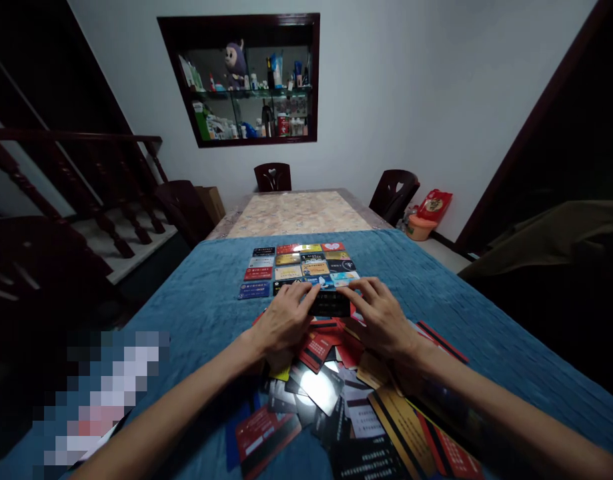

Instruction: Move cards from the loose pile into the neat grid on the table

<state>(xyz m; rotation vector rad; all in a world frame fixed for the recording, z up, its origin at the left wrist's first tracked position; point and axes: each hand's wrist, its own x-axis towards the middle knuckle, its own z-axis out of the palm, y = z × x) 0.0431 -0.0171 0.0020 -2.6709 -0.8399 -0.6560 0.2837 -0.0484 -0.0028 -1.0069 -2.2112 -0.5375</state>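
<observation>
A black card (pixel 330 304) is held up between my two hands, just above the loose pile. My left hand (pixel 287 313) pinches its left end, and my right hand (pixel 379 312) grips the right end. Beyond them, cards lie in neat rows and columns, among them a dark blue card (pixel 255 291) and a red card (pixel 258 273) in the left column. Under and in front of my hands spreads a jumbled heap of cards, with a red striped card (pixel 266 437), a gold card (pixel 401 427) and a black card with white text (pixel 366 459). My wrists hide part of the heap.
A blue cloth (pixel 196 300) covers the near part of the table; the patterned tabletop (pixel 306 212) shows behind it. Dark chairs (pixel 393 193) stand around the table. A blurred patch covers something at the lower left. A wall cabinet (pixel 256 83) is at the back.
</observation>
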